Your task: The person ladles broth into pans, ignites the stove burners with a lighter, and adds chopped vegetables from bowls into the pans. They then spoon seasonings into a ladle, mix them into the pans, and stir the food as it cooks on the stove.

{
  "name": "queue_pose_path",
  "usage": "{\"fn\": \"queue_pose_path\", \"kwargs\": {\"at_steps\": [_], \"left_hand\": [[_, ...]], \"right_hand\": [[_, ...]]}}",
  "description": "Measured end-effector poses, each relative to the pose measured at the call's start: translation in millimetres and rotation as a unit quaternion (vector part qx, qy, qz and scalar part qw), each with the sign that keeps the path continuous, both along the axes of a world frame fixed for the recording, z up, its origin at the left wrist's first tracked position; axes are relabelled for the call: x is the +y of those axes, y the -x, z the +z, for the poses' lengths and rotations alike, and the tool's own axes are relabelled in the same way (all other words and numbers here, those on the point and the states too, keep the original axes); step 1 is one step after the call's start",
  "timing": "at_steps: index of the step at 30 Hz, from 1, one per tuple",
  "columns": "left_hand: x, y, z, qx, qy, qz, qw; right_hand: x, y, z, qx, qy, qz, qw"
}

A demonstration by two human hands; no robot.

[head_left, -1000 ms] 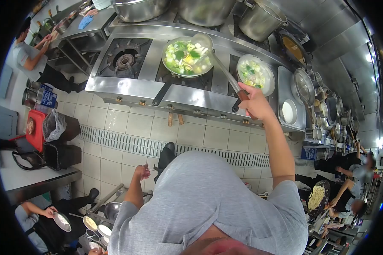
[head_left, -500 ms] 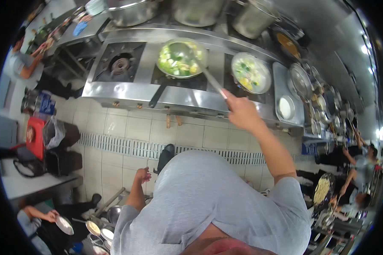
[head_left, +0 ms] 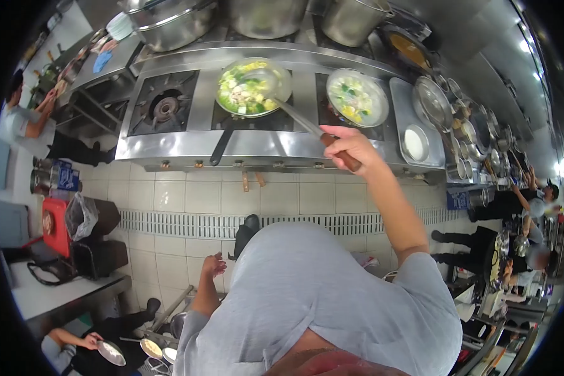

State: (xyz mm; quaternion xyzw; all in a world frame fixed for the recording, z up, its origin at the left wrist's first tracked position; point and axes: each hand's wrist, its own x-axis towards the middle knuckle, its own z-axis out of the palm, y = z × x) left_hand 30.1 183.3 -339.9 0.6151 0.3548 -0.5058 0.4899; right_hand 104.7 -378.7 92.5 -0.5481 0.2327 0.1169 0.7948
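A ladle [head_left: 299,117] with a metal shaft and a brown wooden handle is in my right hand [head_left: 352,150], fingers wrapped round the handle. Its bowl rests among chopped green and yellow vegetables [head_left: 241,94] in a frying pan [head_left: 286,76] on the middle burner. The pan's dark handle [head_left: 221,147] points toward me. Right of it, a second pan [head_left: 379,103] holds a pale liquid with similar pieces. My left hand [head_left: 214,265] hangs low beside my body, loosely open with nothing in it.
A bare burner [head_left: 165,108] lies left. Large pots [head_left: 172,31] line the back. A tray [head_left: 429,155] on the right carries a bowl of white stuff [head_left: 415,143]. Co-workers [head_left: 31,125] stand left, lower left and right. A floor drain [head_left: 169,222] crosses behind the stove.
The ladle's bowl has shifted within the pan, stirring the vegetables. My right hand's grip on the handle has turned, showing more wood. The view has shifted slightly.
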Motion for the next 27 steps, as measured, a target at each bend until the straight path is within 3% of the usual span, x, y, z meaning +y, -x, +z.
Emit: {"fn": "queue_pose_path", "kwargs": {"at_steps": [3,9,12,15,21,27], "left_hand": [[-4,-2,10,-0.005,-0.005,-0.004,1.000],[-7,-3,13,0.007,-0.010,-0.015,1.000],[-9,-2,11,0.012,-0.010,-0.015,1.000],[-11,-1,11,0.014,-0.009,-0.013,1.000],[-6,2,0,0.023,0.004,-0.011,1.000],[-5,-2,7,0.014,-0.006,-0.011,1.000]], "right_hand": [[2,3,15,-0.013,0.045,0.015,0.999],[2,-2,13,-0.035,0.284,0.059,0.956],[7,-2,20,0.018,0.429,0.081,0.900],[8,1,17,-0.082,0.610,0.084,0.784],[22,-3,28,-0.043,0.711,0.143,0.687],[22,-24,-19,-0.091,0.785,0.170,0.589]]}}
